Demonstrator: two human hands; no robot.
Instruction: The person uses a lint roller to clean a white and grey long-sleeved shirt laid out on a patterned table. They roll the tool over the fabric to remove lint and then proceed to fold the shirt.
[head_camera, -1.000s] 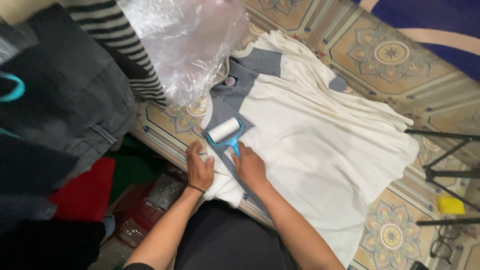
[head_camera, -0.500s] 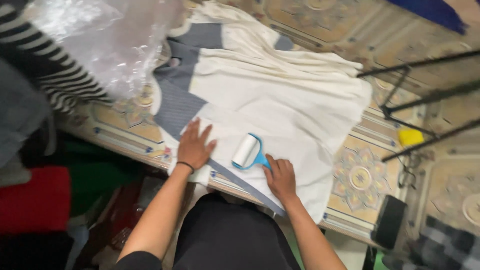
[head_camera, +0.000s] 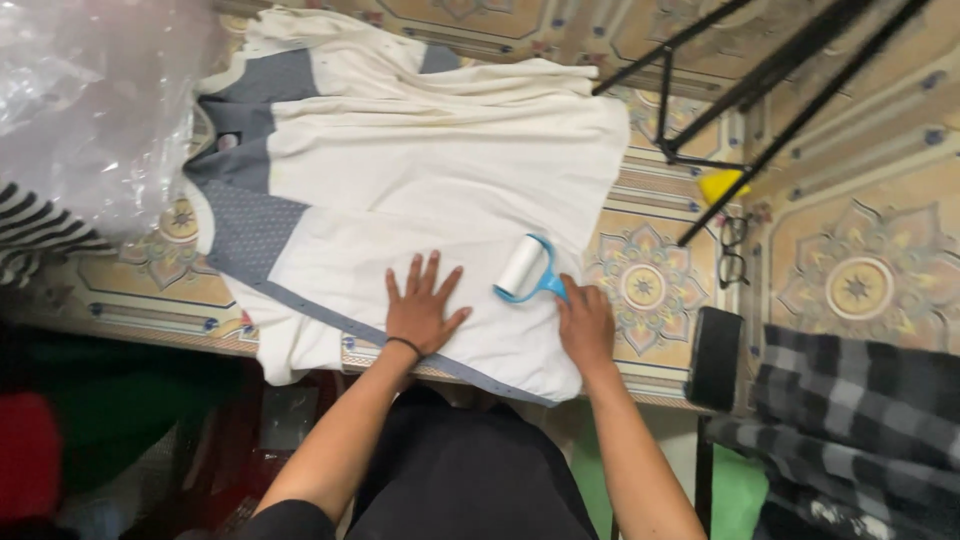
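Note:
A cream garment (head_camera: 430, 180) with grey-blue panels lies spread flat on a patterned table (head_camera: 860, 280). My left hand (head_camera: 422, 305) presses flat on its near part, fingers spread, a dark band on the wrist. My right hand (head_camera: 586, 322) grips the blue handle of a lint roller (head_camera: 524, 268), whose white roll rests on the fabric near the garment's right edge, just right of my left hand.
Crinkled clear plastic (head_camera: 90, 110) and a striped cloth (head_camera: 40, 235) lie at the left. Black stand legs (head_camera: 760, 90), a yellow object (head_camera: 722, 184) and glasses (head_camera: 732, 252) sit to the right, with a dark phone (head_camera: 716, 358) and plaid fabric (head_camera: 860, 420) at the near right edge.
The lint roller and my right hand have travelled rightward across the garment, from its grey panel to the cream part. My left hand followed, still flat on the cloth. The view swung right.

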